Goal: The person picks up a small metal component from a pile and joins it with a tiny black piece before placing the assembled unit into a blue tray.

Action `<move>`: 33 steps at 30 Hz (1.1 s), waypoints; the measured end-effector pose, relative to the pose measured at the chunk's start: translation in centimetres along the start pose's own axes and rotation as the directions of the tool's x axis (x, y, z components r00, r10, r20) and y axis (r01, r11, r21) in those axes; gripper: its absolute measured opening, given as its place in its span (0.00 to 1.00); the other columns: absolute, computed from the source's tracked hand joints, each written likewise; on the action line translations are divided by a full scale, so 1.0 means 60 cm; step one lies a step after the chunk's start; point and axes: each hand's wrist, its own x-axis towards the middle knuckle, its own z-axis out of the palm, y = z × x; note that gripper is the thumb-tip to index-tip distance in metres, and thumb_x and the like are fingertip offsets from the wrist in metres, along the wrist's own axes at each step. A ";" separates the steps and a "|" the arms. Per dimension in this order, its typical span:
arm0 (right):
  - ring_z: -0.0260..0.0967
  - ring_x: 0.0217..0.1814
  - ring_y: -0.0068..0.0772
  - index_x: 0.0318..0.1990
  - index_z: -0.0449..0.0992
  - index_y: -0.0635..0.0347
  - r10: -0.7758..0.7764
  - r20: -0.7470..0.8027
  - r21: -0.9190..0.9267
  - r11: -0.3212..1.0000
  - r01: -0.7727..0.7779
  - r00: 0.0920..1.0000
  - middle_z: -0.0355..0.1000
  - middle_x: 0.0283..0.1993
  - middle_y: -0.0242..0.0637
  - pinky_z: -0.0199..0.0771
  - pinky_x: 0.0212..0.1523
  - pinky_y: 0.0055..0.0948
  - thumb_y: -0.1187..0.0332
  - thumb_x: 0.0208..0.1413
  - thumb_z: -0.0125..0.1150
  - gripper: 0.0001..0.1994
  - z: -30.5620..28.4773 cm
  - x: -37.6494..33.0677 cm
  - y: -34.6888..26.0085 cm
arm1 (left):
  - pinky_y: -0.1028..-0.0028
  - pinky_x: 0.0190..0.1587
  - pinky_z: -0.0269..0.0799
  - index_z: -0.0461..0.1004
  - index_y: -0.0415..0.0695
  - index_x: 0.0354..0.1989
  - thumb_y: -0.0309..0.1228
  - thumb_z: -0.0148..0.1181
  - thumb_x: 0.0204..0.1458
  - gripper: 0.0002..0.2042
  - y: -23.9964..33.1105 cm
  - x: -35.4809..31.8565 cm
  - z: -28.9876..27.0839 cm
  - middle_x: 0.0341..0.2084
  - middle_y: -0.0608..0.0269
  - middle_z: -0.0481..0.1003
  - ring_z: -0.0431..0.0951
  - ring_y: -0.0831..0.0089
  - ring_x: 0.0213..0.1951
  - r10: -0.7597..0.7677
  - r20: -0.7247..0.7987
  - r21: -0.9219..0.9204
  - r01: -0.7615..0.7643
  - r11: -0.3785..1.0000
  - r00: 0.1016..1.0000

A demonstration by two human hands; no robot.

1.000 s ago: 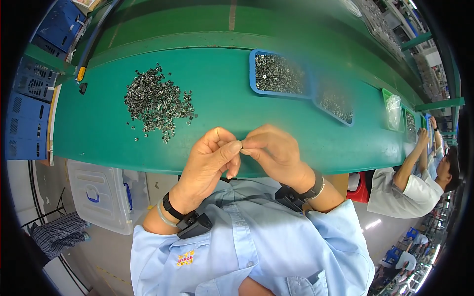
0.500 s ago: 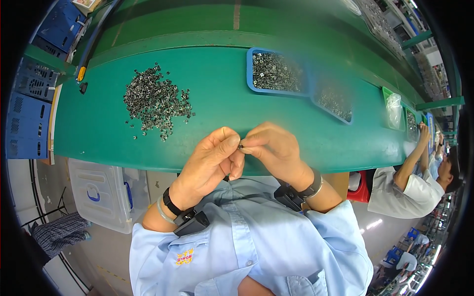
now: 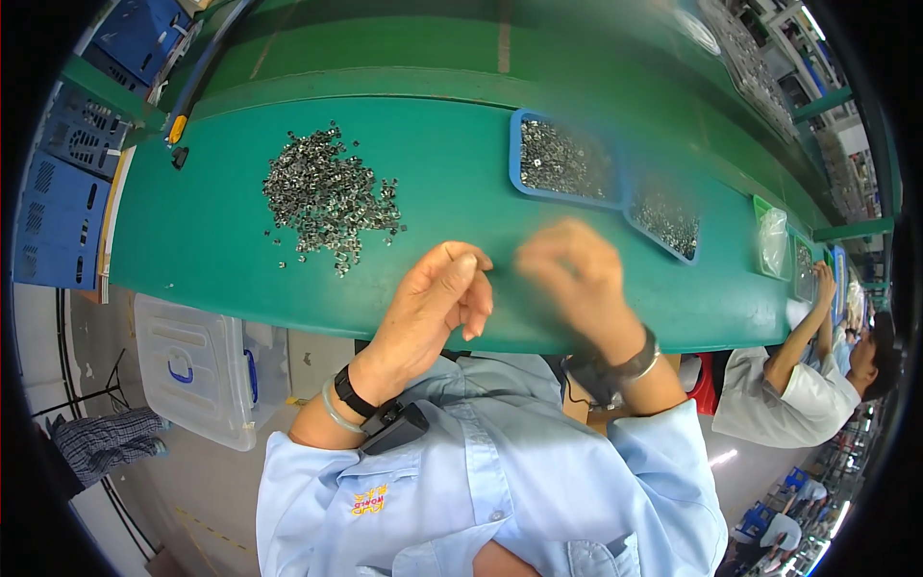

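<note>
My left hand (image 3: pixel 437 303) hovers over the near edge of the green bench (image 3: pixel 212 250), its fingers curled together; I cannot see anything in them. My right hand (image 3: pixel 577 279) is blurred by motion, raised a little to the right of the left hand and just short of a blue tray (image 3: pixel 516 173) filled with small metal parts. What it holds cannot be made out. A loose pile of small grey metal parts (image 3: pixel 327 197) lies on the bench to the left of both hands.
A second blue tray of metal parts (image 3: pixel 663 216) adjoins the first on the right. Further right sit a clear bag (image 3: pixel 772 240) and another person (image 3: pixel 798 385) in white at the bench. Blue crates (image 3: pixel 58 202) stand at the left; a clear plastic box (image 3: pixel 192 370) sits below the bench.
The hands were pinched together at the bench edge. They have now come apart, and the right hand has swung up and right toward the blue tray.
</note>
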 end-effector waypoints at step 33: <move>0.69 0.36 0.34 0.34 0.77 0.61 0.203 0.404 -0.003 0.975 -0.220 0.892 0.70 0.33 0.35 0.70 0.36 0.29 0.71 0.51 0.60 0.05 0.063 0.082 -0.004 | 0.79 0.19 0.60 0.66 0.42 0.39 0.38 0.49 0.60 0.10 0.011 0.000 -0.058 0.20 0.65 0.69 0.67 0.79 0.19 -0.018 -0.083 -0.121 0.008 0.993 0.996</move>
